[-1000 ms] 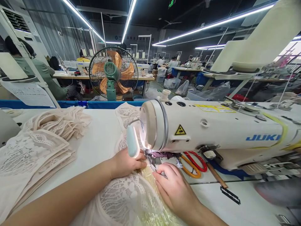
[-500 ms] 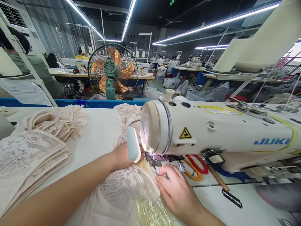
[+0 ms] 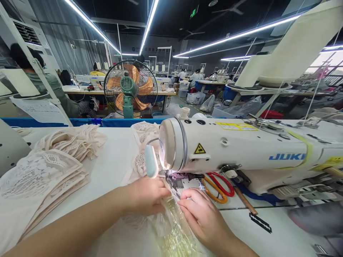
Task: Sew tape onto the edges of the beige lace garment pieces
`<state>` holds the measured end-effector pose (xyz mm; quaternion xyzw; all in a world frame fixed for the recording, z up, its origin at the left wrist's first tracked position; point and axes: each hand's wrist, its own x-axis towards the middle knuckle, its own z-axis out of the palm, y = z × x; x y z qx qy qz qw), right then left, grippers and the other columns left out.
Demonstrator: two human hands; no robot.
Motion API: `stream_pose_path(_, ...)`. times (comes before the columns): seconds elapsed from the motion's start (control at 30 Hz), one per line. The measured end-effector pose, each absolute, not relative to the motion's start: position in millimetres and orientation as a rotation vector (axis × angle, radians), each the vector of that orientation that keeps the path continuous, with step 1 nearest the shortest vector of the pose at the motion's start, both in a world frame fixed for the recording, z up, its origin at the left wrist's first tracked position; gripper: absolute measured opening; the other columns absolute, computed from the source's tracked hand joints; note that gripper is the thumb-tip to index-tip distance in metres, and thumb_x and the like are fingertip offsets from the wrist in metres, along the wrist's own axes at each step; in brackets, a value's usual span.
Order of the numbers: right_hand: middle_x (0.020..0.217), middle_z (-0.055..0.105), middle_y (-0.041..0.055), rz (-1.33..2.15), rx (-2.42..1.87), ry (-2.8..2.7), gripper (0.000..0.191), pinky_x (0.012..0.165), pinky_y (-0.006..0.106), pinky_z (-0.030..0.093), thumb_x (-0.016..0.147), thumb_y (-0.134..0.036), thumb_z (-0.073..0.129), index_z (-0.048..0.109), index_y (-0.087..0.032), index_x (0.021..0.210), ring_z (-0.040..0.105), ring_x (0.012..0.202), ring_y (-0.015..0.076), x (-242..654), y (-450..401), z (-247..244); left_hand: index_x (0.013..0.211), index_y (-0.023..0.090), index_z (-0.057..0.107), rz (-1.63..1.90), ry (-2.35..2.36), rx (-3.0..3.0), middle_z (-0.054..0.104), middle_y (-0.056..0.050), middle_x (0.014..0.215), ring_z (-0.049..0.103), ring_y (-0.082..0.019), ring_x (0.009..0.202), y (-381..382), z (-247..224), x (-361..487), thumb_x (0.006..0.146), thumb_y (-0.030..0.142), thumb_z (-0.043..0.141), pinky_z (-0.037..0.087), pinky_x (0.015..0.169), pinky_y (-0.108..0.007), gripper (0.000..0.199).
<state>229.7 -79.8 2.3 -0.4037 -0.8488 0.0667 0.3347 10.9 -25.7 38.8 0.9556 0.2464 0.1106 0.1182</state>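
Observation:
My left hand (image 3: 147,195) is closed on the cream lace fabric (image 3: 131,225), just in front of the needle area of the sewing machine (image 3: 209,142). A shiny, yellowish see-through strip (image 3: 174,228) runs from the needle area down between my hands. To its right, my right hand (image 3: 200,214) is closed, thumb and finger pinched at a slim metal piece (image 3: 175,193) that looks like tweezers. More lace (image 3: 144,134) lies behind the machine head. A pale blue guard (image 3: 151,162) hangs above my left fingers, and the needle itself is hidden.
Stacked lace pieces (image 3: 48,175) lie at the left. Orange-handled scissors (image 3: 215,189), a red handle (image 3: 223,182) and a wooden-handled tool with a black blade (image 3: 259,222) lie under and beside the machine arm. Beyond the table stand a fan (image 3: 130,87) and a seated person (image 3: 53,89).
My left hand has come back toward me from beside the needle and now lies over the lace in front. My right hand stays nearly in place. The view has tilted slightly up and right.

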Motion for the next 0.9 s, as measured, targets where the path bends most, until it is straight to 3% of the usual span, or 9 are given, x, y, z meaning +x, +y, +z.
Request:
stream_pose_path(0.13, 0.094, 0.066, 0.0075, 0.342, -1.262, -1.954, 0.019, 0.069, 0.033, 0.051, 0.092, -0.025, 0.039, 0.056, -0.024, 0.1, 0.062, 0.084, 0.0216, 234, -97, 0, 0.067, 0.019, 0.054, 0.381, 0.897, 2.271, 0.057, 0.0, 0.07, 0.055, -0.016, 0.068, -27, 42, 16, 0.078, 0.018, 0.053, 0.046, 0.063, -0.026, 0.011)
stream_pose_path(0.23, 0.11, 0.067, 0.0113, 0.496, -1.375, -1.784, 0.051, 0.066, 0.032, 0.054, 0.092, -0.034, 0.043, 0.026, -0.024, 0.139, 0.065, 0.085, 0.0226, 224, -119, -12, 0.077, 0.02, 0.048, 0.465, 1.017, 2.062, 0.049, 0.003, 0.063, 0.051, -0.012, 0.057, -24, 46, 11, 0.088, 0.025, 0.037, 0.043, 0.052, -0.021, 0.017)
stream_pose_path(0.3, 0.112, 0.065, 0.012, 0.559, -1.273, -1.964, 0.07, 0.07, 0.034, 0.054, 0.086, -0.033, 0.052, 0.015, -0.026, 0.145, 0.065, 0.089, 0.0247, 211, -130, -19, 0.079, 0.019, 0.048, 0.457, 1.043, 2.076, 0.047, 0.003, 0.061, 0.049, -0.012, 0.055, -24, 47, 9, 0.09, 0.024, 0.032, 0.041, 0.05, -0.021, 0.019)
stream_pose_path(0.37, 0.108, 0.063, 0.0111, 0.55, -1.189, -2.17, 0.073, 0.075, 0.036, 0.053, 0.08, -0.029, 0.059, 0.024, -0.028, 0.144, 0.063, 0.092, 0.0264, 198, -136, -22, 0.078, 0.019, 0.052, 0.422, 1.035, 2.122, 0.052, 0.001, 0.067, 0.051, -0.015, 0.063, -25, 47, 9, 0.085, 0.027, 0.043, 0.041, 0.056, -0.023, 0.014)
stream_pose_path(0.5, 0.109, 0.058, 0.0119, 0.419, -1.189, -2.216, 0.053, 0.081, 0.035, 0.052, 0.081, -0.022, 0.055, 0.043, -0.025, 0.133, 0.059, 0.096, 0.0251, 191, -136, -19, 0.066, 0.02, 0.057, 0.297, 0.962, 2.173, 0.053, 0.0, 0.066, 0.052, -0.02, 0.074, -26, 46, 10, 0.066, 0.03, 0.069, 0.041, 0.063, -0.027, 0.015)
stream_pose_path(0.6, 0.122, 0.055, 0.0135, 0.318, -1.187, -2.17, 0.055, 0.088, 0.035, 0.05, 0.084, -0.024, 0.053, 0.037, -0.023, 0.137, 0.054, 0.111, 0.0262, 198, -136, -20, 0.059, 0.018, 0.051, 0.254, 0.932, 2.093, 0.048, 0.003, 0.059, 0.048, -0.015, 0.059, -25, 50, 6, 0.07, 0.032, 0.063, 0.038, 0.053, -0.023, 0.021)
stream_pose_path(0.73, 0.137, 0.047, 0.0129, 0.406, -1.191, -2.069, 0.072, 0.093, 0.038, 0.048, 0.084, -0.025, 0.054, 0.017, -0.027, 0.146, 0.049, 0.122, 0.0265, 195, -142, -24, 0.068, 0.02, 0.042, 0.4, 1.009, 1.99, 0.04, 0.005, 0.058, 0.039, -0.01, 0.05, -24, 57, 2, 0.081, 0.033, 0.047, 0.032, 0.046, -0.02, 0.019)
stream_pose_path(0.83, 0.121, 0.06, 0.0114, 0.567, -1.066, -2.158, 0.066, 0.088, 0.033, 0.049, 0.077, -0.023, 0.061, 0.037, -0.024, 0.138, 0.058, 0.11, 0.0256, 183, -143, -21, 0.074, 0.021, 0.036, 0.487, 1.137, 1.982, 0.035, 0.007, 0.057, 0.039, -0.01, 0.047, -25, 53, 7, 0.084, 0.027, 0.038, 0.034, 0.045, -0.02, 0.013)
stream_pose_path(0.9, 0.098, 0.069, 0.0074, 0.601, -1.07, -2.164, 0.035, 0.078, 0.028, 0.05, 0.081, -0.021, 0.054, 0.058, -0.021, 0.115, 0.064, 0.091, 0.0214, 178, -139, -16, 0.077, 0.02, 0.038, 0.506, 1.254, 2.022, 0.037, 0.006, 0.057, 0.042, -0.011, 0.049, -27, 45, 11, 0.084, 0.021, 0.036, 0.037, 0.047, -0.022, 0.007)
